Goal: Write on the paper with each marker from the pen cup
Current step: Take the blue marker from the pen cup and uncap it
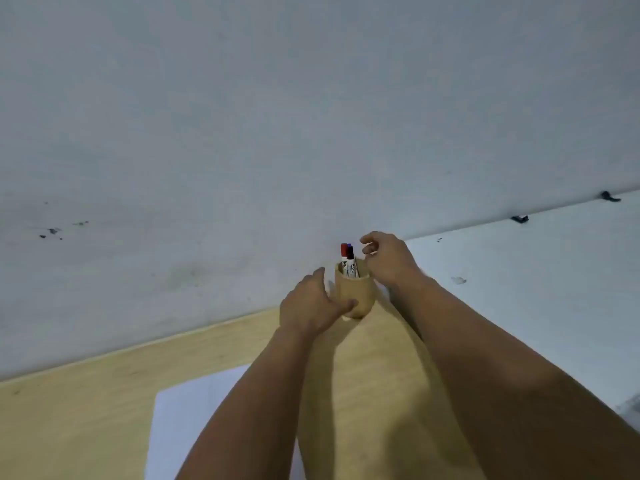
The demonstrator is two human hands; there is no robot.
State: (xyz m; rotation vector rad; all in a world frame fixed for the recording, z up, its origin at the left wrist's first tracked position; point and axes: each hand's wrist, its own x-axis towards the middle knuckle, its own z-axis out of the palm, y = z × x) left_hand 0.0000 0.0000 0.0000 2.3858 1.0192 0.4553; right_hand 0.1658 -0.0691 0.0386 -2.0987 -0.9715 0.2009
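Observation:
A tan wooden pen cup (356,292) stands at the far edge of the table, against the wall. Three markers poke out of it: a red-capped marker (344,252), a black-capped marker (350,255) and a blue cap tip (349,244) behind them. My left hand (310,304) wraps the cup's left side, thumb across its front. Just right of the marker caps hovers my right hand (388,258), fingers curled and apart, holding nothing. A white sheet of paper (194,417) lies near me on the table, partly hidden by my left forearm.
The light wooden table (86,410) meets a pale grey wall (311,116) right behind the cup. To the right a white panel (519,271) runs along the wall, held by two small black clips (519,218).

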